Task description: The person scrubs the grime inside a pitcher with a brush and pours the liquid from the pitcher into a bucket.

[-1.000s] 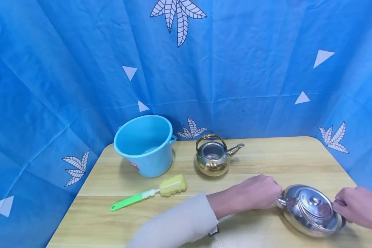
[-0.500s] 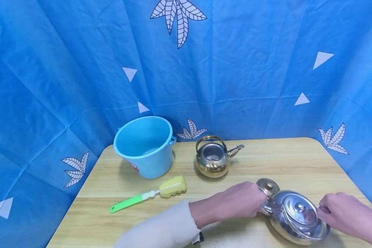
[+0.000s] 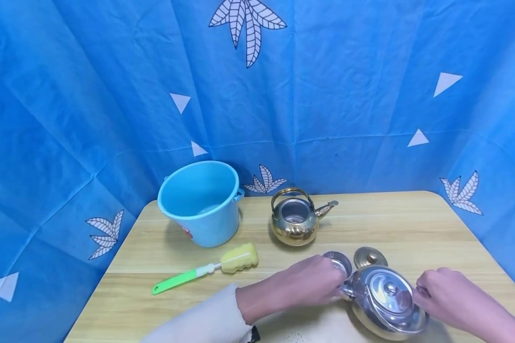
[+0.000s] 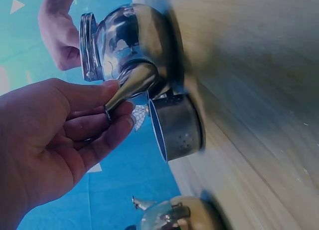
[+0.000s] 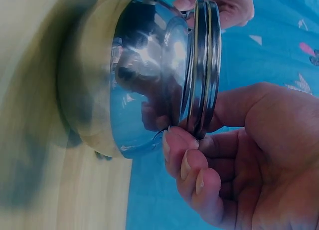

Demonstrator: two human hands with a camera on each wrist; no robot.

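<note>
A shiny silver kettle (image 3: 382, 302), its lid on, stands between both hands at the table's lower right. My left hand (image 3: 302, 283) pinches its spout (image 4: 132, 83) between thumb and fingers. On the opposite side, my right hand (image 3: 452, 297) grips the folded-down handle at the lid's rim, fingers curled in the right wrist view. Whether the kettle's base touches the table is hard to tell. Just behind the spout sits a small metal strainer cup (image 4: 177, 127) with holes. A round lid (image 3: 370, 257) with a gold knob lies behind the kettle.
A lidless gold kettle (image 3: 294, 226) stands at the back middle of the wooden table (image 3: 395, 214). Left of it is a light blue bucket (image 3: 210, 224). A sponge brush (image 3: 206, 269) with a green handle lies in front of the bucket. A blue curtain (image 3: 326, 95) surrounds the table.
Both hands have moved left and slightly toward me with the silver kettle. The round lid and the strainer cup, earlier hidden, have come into view behind it.
</note>
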